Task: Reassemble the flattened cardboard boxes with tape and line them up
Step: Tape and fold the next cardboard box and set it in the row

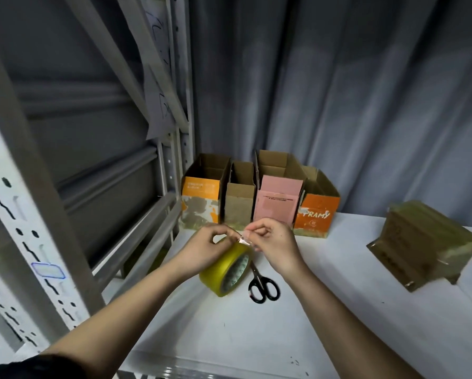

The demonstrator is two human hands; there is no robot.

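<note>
Roll of tape (226, 269) held just above the white table (325, 310), near its middle — yellowish and translucent, wide, with a pale printed core facing right and toward the camera. Left hand (202, 251) curled around the roll from the left side, thumb and forefinger pinching at its top edge. Right hand (273, 244) pinching the loose clear end of tape (244, 240), peeled a short way off the roll between the two hands.

Black-handled scissors (261, 285) lying flat on the table just right of the roll, blades closed and pointing away, partly hidden under the right hand.

Four assembled boxes in a row at the back of the table, tops open, touching side by side: orange box (200, 199) on the left, plain brown box (240, 203), pink box (280, 202), then an orange box with white lettering (317, 214). Lower fronts patchy with tape.

Well apart to the right — a brown cardboard bundle (423, 244), glossy with tape, blurred.

Grey metal shelving (73, 170) on the left, grey curtain (352, 91) behind.
</note>
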